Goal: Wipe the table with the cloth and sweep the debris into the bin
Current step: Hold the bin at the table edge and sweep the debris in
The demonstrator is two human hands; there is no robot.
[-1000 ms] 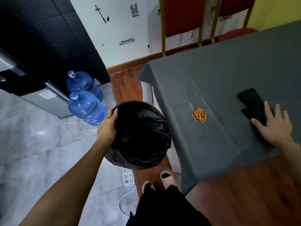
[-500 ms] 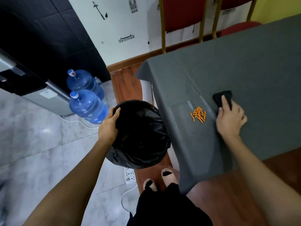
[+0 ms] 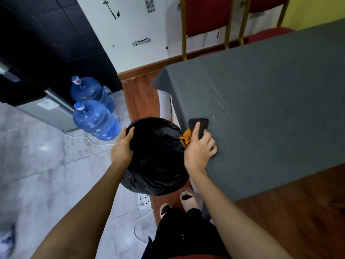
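Note:
A table under a grey cloth cover (image 3: 270,109) fills the right side. My right hand (image 3: 200,148) presses a black cloth (image 3: 200,124) flat at the table's left edge. Small orange sticks of debris (image 3: 185,138) are bunched right at that edge, spilling over the rim of the bin. The bin (image 3: 156,157), lined with a black bag, is held up against the table edge. My left hand (image 3: 122,148) grips its left rim, thumb inside.
Two blue water jugs (image 3: 95,120) stand on the tiled floor to the left, beside a grey dispenser (image 3: 46,111). A white power strip (image 3: 144,200) and cable lie by my feet. Red chairs (image 3: 207,15) stand behind the table.
My right hand has slid the black cloth leftward across the table, pushing the orange debris to the edge above the bin. My left hand has kept hold of the bin rim.

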